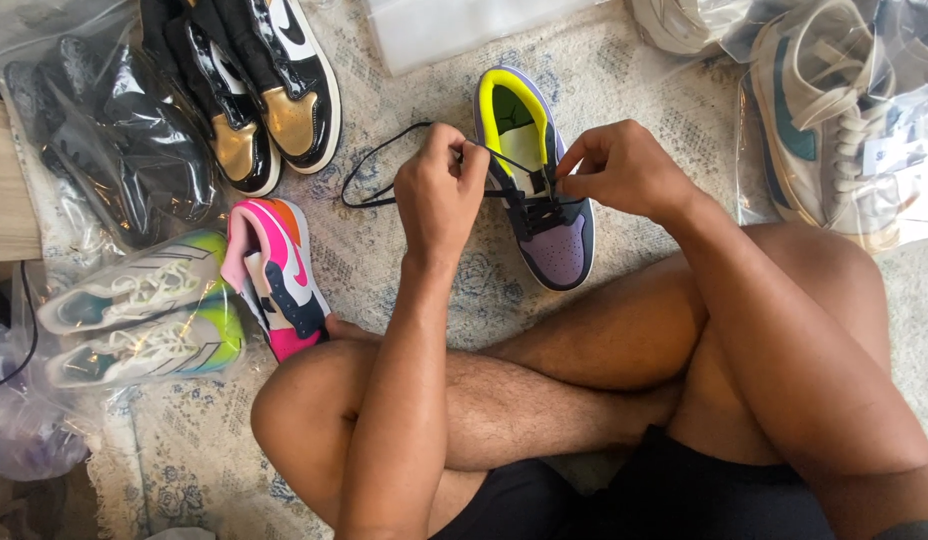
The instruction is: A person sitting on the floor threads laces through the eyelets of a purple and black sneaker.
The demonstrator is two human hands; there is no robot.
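Observation:
A purple and navy sneaker [559,245] with a bright yellow lining lies on the patterned rug in front of my crossed legs, toe toward me. A dark shoelace [376,160] runs from its eyelets out to the left in a loop. My left hand [439,190] pinches the lace just left of the shoe's opening. My right hand [624,165] grips the lace end at the eyelets on the shoe's right side. Both hands are closed on the lace.
A pink, orange and navy sneaker [276,270] lies by my left knee. Black and gold sneakers [254,90] stand at the top left. Bagged white-green sneakers [134,315] sit at left, bagged beige-teal sneakers [834,110] at top right. A pale rug [384,260] lies underneath.

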